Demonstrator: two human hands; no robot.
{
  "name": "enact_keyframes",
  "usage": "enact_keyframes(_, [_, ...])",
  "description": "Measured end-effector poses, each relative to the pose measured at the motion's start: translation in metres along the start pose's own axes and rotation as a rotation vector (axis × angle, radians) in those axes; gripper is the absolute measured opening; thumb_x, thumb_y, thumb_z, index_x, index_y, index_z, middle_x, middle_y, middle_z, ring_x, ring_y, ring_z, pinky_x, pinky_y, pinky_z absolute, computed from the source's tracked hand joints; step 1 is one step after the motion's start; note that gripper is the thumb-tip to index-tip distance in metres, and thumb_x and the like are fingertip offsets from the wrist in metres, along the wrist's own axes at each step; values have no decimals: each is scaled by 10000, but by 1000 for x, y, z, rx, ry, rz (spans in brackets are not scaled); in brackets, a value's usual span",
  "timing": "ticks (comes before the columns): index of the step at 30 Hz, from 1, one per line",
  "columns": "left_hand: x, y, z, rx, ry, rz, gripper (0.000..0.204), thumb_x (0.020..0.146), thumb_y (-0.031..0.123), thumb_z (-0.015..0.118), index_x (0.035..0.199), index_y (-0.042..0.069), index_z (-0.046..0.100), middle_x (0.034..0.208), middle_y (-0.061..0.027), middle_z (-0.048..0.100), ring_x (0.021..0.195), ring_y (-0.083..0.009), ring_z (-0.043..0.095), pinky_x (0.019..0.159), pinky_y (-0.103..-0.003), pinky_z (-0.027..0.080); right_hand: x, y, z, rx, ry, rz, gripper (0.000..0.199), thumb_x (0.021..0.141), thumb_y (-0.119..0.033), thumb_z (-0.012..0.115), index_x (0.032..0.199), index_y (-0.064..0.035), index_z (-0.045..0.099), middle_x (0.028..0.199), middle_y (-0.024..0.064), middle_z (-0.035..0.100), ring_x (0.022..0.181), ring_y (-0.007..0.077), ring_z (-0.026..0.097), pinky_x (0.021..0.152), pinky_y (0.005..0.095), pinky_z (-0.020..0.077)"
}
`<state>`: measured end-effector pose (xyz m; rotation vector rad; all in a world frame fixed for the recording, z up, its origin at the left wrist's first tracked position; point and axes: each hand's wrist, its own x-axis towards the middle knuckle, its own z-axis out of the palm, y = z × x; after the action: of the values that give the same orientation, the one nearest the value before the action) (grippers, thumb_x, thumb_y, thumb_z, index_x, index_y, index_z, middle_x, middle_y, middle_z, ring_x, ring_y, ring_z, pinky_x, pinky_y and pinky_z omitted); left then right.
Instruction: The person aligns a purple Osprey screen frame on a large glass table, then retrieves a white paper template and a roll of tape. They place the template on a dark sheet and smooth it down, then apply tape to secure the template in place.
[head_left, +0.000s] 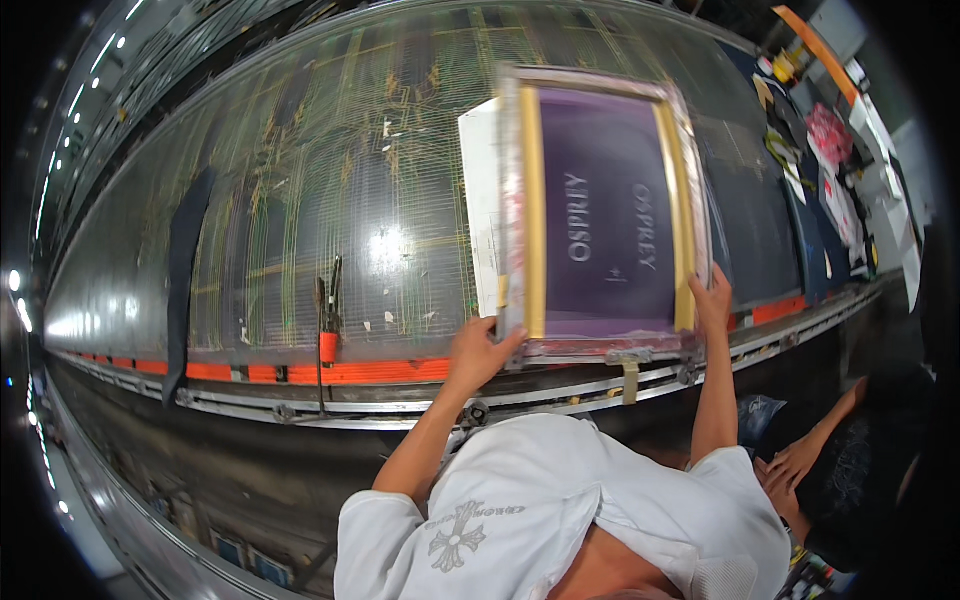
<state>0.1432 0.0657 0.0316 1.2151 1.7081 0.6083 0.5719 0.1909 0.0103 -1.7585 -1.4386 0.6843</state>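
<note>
A screen-printing frame (612, 310) with purple mesh, yellow tape along its two long sides and pale lettering is held slightly tilted over the long table. Its near left corner is gripped by my left hand (485, 352), fingers bent round the edge. My right hand (711, 298) holds the right side of the frame near its lower corner, thumb on the rim. A white sheet (482, 205) shows partly from behind the frame's left edge; the rest of it is hidden.
A dark cloth strip (187, 270) hangs over the front edge of the table (400, 240). Nearby lies a dark tool with an orange part (328, 345). A metal rail (360, 408) runs along the front. At right are another person's hands (793, 462) and a pink plastic bundle (830, 133).
</note>
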Motion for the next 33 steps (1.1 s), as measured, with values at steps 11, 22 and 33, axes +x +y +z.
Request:
enact_keyframes(11, [-22, -117, -92, 242, 635, -86, 421, 777, 241, 806, 1086, -26, 703, 996, -138, 559, 861, -255, 578, 756, -375, 475, -51, -86, 179, -42, -16, -103, 658, 780, -218, 752, 1343, 59, 553, 1281, 234, 626, 1204, 390, 571, 1037, 426, 447])
enact_keyframes(22, [50, -72, -125, 547, 616, 110, 582, 824, 130, 771, 1372, 78, 584, 1362, -178, 474, 1249, -346, 442, 1056, -435, 359, -45, -103, 216, -170, -84, -61, 664, 798, -200, 737, 1365, 74, 527, 1400, 251, 548, 1424, 405, 381, 1150, 486, 296])
enact_keyframes(33, [251, -11, -98, 586, 165, 519, 434, 842, 237, 779, 1264, 177, 696, 1544, -174, 411, 1432, -405, 340, 1125, -531, 297, -6, -96, 252, -291, -227, -22, 648, 824, -156, 710, 1384, 90, 494, 1424, 303, 506, 1445, 522, 298, 1191, 553, 196])
